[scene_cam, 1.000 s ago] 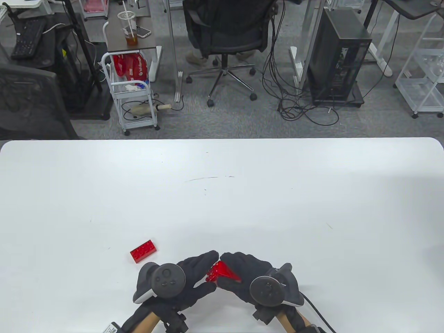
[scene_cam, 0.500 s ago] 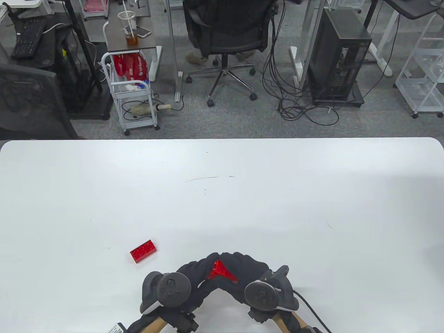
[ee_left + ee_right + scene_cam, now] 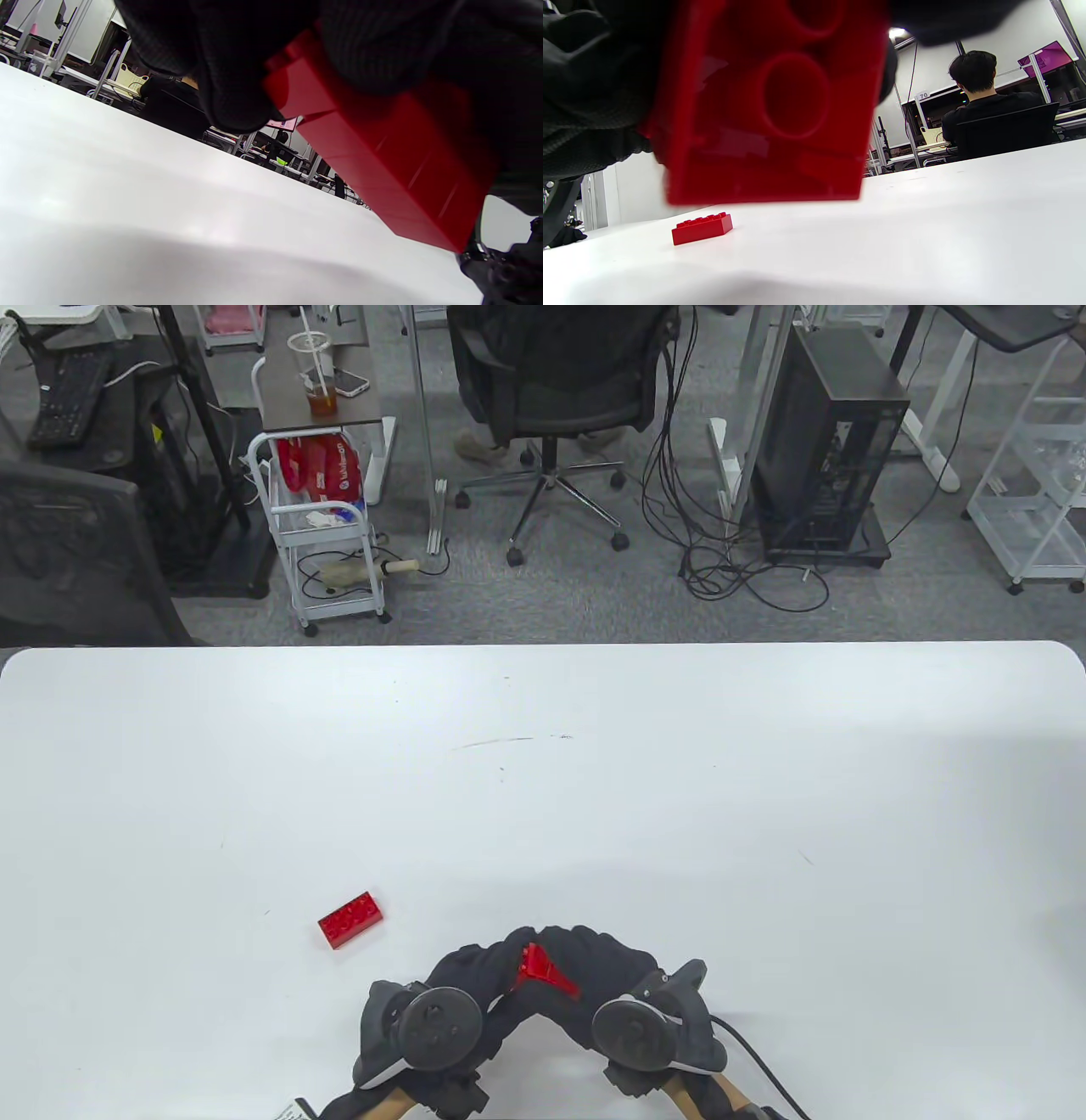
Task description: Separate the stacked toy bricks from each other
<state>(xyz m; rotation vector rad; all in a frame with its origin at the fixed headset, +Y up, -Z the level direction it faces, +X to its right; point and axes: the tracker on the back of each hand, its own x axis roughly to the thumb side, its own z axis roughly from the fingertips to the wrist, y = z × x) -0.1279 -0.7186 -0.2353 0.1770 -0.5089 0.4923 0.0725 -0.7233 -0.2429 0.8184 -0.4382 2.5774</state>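
Note:
A stack of red toy bricks point(image 3: 540, 970) is held a little above the table near its front edge. My left hand point(image 3: 475, 984) grips it from the left and my right hand point(image 3: 594, 976) grips it from the right, with fingers of both hands wrapped over it. The left wrist view shows the stack's long red side point(image 3: 382, 169) with a seam between bricks. The right wrist view shows its hollow underside point(image 3: 780, 106). A single red brick point(image 3: 349, 919) lies loose on the table to the left; it also shows in the right wrist view point(image 3: 702, 228).
The white table point(image 3: 543, 780) stretches far ahead and to both sides. Beyond its far edge are an office chair point(image 3: 556, 398), a computer tower point(image 3: 827, 441) and a white cart point(image 3: 327, 534).
Both hands have closed in around the stack and drawn slightly toward the front edge; the wrists have turned so less of the red shows. The loose brick has not moved.

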